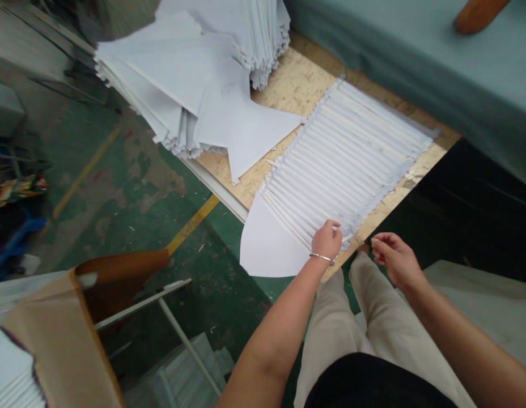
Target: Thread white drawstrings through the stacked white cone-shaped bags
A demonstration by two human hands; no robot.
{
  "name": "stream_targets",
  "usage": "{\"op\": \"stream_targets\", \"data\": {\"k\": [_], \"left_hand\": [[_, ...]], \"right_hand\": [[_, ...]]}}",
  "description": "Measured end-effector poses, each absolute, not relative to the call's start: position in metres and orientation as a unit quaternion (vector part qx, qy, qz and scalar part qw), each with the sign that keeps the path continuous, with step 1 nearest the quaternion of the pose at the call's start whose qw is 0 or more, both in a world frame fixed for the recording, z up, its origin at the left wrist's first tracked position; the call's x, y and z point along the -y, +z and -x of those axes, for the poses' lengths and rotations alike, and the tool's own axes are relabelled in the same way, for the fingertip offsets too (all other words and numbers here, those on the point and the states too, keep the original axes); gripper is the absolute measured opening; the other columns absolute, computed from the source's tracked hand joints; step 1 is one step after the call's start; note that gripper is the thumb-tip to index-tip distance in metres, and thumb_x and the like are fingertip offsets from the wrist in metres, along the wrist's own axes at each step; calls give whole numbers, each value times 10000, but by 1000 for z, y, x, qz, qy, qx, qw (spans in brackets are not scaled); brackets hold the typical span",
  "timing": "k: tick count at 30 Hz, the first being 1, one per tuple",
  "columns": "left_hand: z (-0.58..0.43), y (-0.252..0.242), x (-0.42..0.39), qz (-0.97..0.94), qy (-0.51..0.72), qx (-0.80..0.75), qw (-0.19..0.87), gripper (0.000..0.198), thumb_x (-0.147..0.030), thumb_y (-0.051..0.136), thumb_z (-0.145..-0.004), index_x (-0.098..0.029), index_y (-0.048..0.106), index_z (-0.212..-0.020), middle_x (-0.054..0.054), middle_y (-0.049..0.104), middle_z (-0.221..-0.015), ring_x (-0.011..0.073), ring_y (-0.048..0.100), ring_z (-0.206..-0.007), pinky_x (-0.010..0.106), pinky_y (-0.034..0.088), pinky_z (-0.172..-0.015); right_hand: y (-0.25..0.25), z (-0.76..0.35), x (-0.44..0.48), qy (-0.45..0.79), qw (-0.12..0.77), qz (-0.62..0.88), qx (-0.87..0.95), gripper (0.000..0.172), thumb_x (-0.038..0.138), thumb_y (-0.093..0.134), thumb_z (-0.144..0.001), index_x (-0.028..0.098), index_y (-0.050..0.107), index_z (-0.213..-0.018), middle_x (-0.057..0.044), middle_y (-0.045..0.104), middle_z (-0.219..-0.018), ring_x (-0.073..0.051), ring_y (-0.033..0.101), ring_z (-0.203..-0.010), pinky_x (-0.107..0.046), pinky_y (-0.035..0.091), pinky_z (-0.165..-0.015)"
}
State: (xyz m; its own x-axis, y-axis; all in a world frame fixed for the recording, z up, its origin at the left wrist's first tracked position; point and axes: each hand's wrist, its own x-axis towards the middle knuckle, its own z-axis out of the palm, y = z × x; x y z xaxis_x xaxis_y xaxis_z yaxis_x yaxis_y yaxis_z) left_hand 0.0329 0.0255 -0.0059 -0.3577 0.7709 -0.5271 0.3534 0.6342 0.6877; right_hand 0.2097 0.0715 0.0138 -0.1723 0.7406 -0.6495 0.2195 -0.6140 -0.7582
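We hold the fanned white paper sheets (339, 153) flat on the wooden surface (297, 79) with our left hand (326, 241), its fingers clamped on their near edge; our right hand (394, 260) hovers just beside, fingers slightly apart, touching nothing.

White paper stack (220, 34) cut off, clutter (20, 190) blurred

Green-painted floor (229, 283), worn in patches and crossed by a yellow painted line (191, 225), is seen left of the left hand (326, 241). Beyond that hand, a speckled chipboard tabletop (305, 79) is bordered by a teal cloth-covered surface (437, 68). A black surface (458, 209) is noted beyond the right hand (394, 260), and a white metal frame (185, 340) is recorded below and left of the left hand.
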Motion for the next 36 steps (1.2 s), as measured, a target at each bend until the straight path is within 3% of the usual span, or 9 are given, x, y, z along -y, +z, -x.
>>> {"op": "stream_targets", "data": {"k": [4, 7, 10, 15, 19, 25, 28, 31, 36], "left_hand": [[-38, 44, -7, -319, 364, -712, 509, 278, -286, 547, -854, -163, 693, -1057, -14, 590, -667, 105, 487, -590, 217, 402, -591], [-45, 92, 7, -273, 470, -613, 573, 399, -347, 599, -843, -159, 669, -1187, 21, 649, -811, 90, 514, -629, 209, 426, -610], [-48, 134, 18, -231, 525, -557, 601, 407, -398, 637, -826, -161, 706, -1149, 60, 679, -893, 108, 555, -706, 213, 448, -632], [-48, 178, 37, -140, 558, -534, 620, 490, -457, 688, -784, -145, 702, -1161, -18, 539, -612, 43, 350, -488, 191, 289, -471], [-49, 198, 51, -106, 606, -498, 611, 461, -435, 704, -783, -145, 707, -1141, -46, 459, -598, 23, 297, -470, 199, 219, -458], [-49, 220, 63, -84, 648, -472, 592, 371, -387, 741, -743, -167, 747, -1042, -23, 496, -679, 21, 346, -494, 206, 227, -465], [-48, 228, 66, -62, 655, -461, 596, 325, -343, 755, -717, -145, 755, -974, -17, 512, -654, 22, 356, -495, 199, 219, -469], [-46, 232, 70, -36, 655, -455, 602, 278, -310, 744, -696, -118, 748, -898, -11, 521, -604, 24, 356, -478, 194, 200, -464], [-39, 221, 76, -8, 614, -484, 624, 193, -284, 696, -651, -104, 694, -722, 6, 527, -554, 32, 354, -433, 198, 142, -430]], "right_hand": [[58, -205, -67, 723, 174, 558, 368, 434, 517, 770, -706, 187, 526, -847, 13, 507, -680, -81, 395, -531, -210, 296, -459], [92, -195, -59, 782, 153, 499, 340, 392, 478, 771, -745, 182, 520, -803, 22, 476, -653, -76, 373, -539, -209, 295, -476], [124, -182, -48, 821, 143, 453, 317, 350, 443, 766, -773, 180, 544, -835, 49, 415, -598, -64, 323, -515, -206, 283, -483], [166, -165, -30, 842, 155, 415, 306, 327, 446, 744, -798, 183, 572, -890, 61, 380, -561, -57, 293, -489, -200, 263, -472], [186, -157, -20, 836, 163, 409, 327, 328, 458, 738, -797, 186, 566, -855, 51, 421, -577, -61, 327, -490, -202, 287, -473], [199, -156, -10, 843, 154, 374, 355, 343, 471, 735, -796, 199, 526, -825, 29, 492, -646, -92, 430, -547, -226, 351, -531], [200, -158, -7, 837, 156, 356, 384, 301, 444, 703, -836, 201, 524, -826, 30, 494, -654, -85, 413, -548, -215, 329, -530], [198, -161, -6, 800, 148, 350, 464, 275, 437, 674, -861, 196, 547, -827, 33, 477, -656, -79, 372, -551, -208, 300, -521], [188, -166, -9, 676, 121, 336, 645, 308, 443, 678, -845, 186, 539, -746, 7, 498, -701, -123, 440, -662, -239, 369, -605]]}}
